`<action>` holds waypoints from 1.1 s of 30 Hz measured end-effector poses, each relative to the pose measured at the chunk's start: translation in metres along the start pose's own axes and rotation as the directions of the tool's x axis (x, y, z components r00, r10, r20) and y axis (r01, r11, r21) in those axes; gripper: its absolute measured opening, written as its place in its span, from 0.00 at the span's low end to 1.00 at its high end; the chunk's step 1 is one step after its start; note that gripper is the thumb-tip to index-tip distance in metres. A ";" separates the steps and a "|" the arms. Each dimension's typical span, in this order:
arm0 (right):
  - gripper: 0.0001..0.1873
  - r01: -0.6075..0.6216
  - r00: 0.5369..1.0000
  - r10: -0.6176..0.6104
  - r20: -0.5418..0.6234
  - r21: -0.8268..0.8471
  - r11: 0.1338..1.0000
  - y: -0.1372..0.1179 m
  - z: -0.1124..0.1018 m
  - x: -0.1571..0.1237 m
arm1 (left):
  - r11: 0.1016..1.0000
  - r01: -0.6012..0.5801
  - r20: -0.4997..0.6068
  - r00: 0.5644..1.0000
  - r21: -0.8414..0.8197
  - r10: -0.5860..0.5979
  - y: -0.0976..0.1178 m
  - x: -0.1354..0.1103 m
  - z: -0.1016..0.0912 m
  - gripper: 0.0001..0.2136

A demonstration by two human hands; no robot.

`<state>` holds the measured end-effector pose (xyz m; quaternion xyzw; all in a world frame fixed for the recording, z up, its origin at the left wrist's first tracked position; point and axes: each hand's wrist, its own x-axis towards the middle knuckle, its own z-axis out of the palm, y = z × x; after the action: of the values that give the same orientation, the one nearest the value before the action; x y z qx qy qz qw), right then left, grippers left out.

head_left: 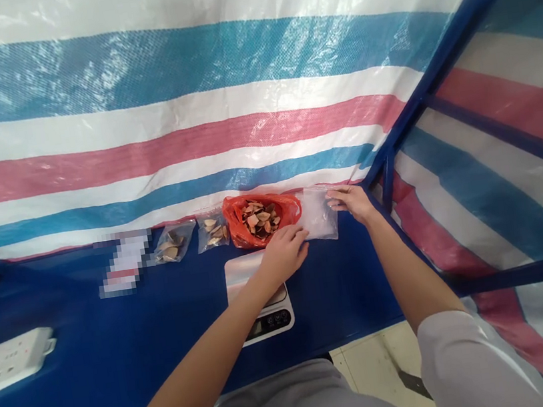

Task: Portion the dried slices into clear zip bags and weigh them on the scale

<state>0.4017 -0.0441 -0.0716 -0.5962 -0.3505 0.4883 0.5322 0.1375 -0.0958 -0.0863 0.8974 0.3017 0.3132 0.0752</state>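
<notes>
Head cam. A: R hand (351, 204) doing what?
B: Open, fingers on clear plastic bag (319, 213), on blue tabletop (344, 287).
A: L hand (284, 253)?
B: Open too, over digital scale (268, 320), just beside red bag (238, 222) of dried slices (256, 220).

The blue-covered desk (177, 324) carries a digital kitchen scale (269, 322), a red plastic bag (288, 206) of dried slices (258, 220), two small clear bags (171, 243) of slices, a larger clear bag (321, 215), a white power strip (5, 362) and a sheet of paper (125, 261) (blurred out, unreadable).
</notes>
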 end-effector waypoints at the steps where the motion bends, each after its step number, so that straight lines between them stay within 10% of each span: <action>1: 0.11 -0.001 1.000 0.001 0.003 -0.022 1.000 -0.002 -0.002 0.005 | 0.997 -0.054 0.034 0.998 0.046 0.052 0.002 0.003 0.005 0.10; 20: 0.05 0.111 0.986 -0.052 0.161 -0.386 0.916 0.018 0.029 0.047 | 0.964 -0.088 0.299 0.954 0.251 0.009 -0.003 0.017 0.055 0.15; 29: 0.15 0.324 0.908 -0.399 0.129 -0.821 0.469 0.002 0.020 0.016 | 0.978 0.025 0.325 0.941 0.206 -0.092 0.001 0.015 0.060 0.18; 33: 0.17 0.426 0.799 -0.535 0.275 -0.887 0.180 0.004 0.025 -0.010 | 0.974 0.077 0.323 0.935 0.215 -0.146 0.008 0.017 0.062 0.19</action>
<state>0.3749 -0.0466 -0.0719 -0.6682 -0.7023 -0.0173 0.2449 0.1895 -0.0885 -0.1241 0.9220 0.3647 0.1186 0.0534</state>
